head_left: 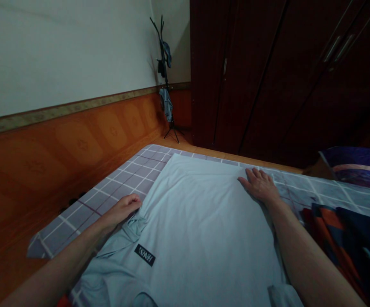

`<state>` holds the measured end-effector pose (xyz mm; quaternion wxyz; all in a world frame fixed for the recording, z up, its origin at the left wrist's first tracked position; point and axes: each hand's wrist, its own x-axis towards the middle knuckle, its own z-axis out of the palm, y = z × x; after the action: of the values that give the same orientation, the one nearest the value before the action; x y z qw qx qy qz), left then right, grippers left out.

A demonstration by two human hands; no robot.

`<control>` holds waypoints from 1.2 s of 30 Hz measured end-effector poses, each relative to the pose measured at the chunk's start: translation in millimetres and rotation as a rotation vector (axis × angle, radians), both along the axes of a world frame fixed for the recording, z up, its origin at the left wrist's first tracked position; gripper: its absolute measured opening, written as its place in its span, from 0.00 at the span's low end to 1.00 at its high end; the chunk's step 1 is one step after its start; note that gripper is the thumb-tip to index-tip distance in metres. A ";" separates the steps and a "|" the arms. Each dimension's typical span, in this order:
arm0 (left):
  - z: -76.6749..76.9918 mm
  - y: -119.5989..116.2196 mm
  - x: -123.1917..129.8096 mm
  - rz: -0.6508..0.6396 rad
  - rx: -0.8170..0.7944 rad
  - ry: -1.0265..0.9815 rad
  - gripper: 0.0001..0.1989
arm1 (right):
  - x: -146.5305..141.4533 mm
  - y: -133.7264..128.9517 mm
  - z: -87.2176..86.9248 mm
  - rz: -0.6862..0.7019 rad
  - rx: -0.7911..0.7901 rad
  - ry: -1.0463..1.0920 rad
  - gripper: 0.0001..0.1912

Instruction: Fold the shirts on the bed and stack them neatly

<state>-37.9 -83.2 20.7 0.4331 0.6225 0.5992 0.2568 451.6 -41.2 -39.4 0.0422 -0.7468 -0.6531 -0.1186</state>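
A pale grey-blue shirt (204, 213) lies spread over a checked bed cover, its far edge nearly flat and its near left part bunched in folds. A black label with white letters (145, 254) shows on it at the lower left. My left hand (129, 205) is closed at the shirt's left edge, fingers curled in; whether fabric is pinched in them is hard to make out. On the far right corner of the shirt, my right hand (259, 184) lies flat, palm down, with its fingers spread.
Dark folded clothes (345, 234) lie on the checked cover (143, 168) at the right. Beyond the bed stand a dark red wardrobe (252, 85) and a coat rack (163, 55) with items hanging. A purple item (360, 164) is at the far right.
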 end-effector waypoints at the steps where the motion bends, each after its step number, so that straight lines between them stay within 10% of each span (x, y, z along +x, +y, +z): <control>1: -1.4 -0.9 0.8 0.047 -0.028 -0.047 0.16 | -0.3 0.0 0.4 -0.002 -0.005 0.005 0.33; 11: -5.7 20.8 -17.9 -0.024 0.032 0.321 0.18 | -1.6 -1.5 -0.2 -0.009 0.024 0.040 0.33; 15: -4.4 14.3 -19.2 -0.070 0.285 0.465 0.14 | -1.4 -1.0 -0.9 0.008 0.029 0.011 0.32; 18: -3.0 -4.5 -9.9 -0.335 0.551 0.626 0.16 | -1.4 -1.0 -0.6 0.007 0.029 0.010 0.32; 28: 40.1 -110.5 40.8 -1.179 0.564 0.531 0.33 | -12.4 -6.6 14.8 -0.051 -0.076 -0.008 0.31; 31: 19.3 -130.5 41.3 -1.220 0.762 0.520 0.32 | -23.5 -12.0 30.6 -0.089 -0.143 -0.026 0.30; 36: -40.2 -143.2 36.8 -0.916 1.178 0.251 0.12 | -55.2 -42.4 57.2 -0.011 -0.212 -0.086 0.30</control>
<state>-1.2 -226.4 -19.5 0.0208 0.9623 0.0890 0.2560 396.4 -83.6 17.7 -0.0655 -0.7448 -0.6592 -0.0809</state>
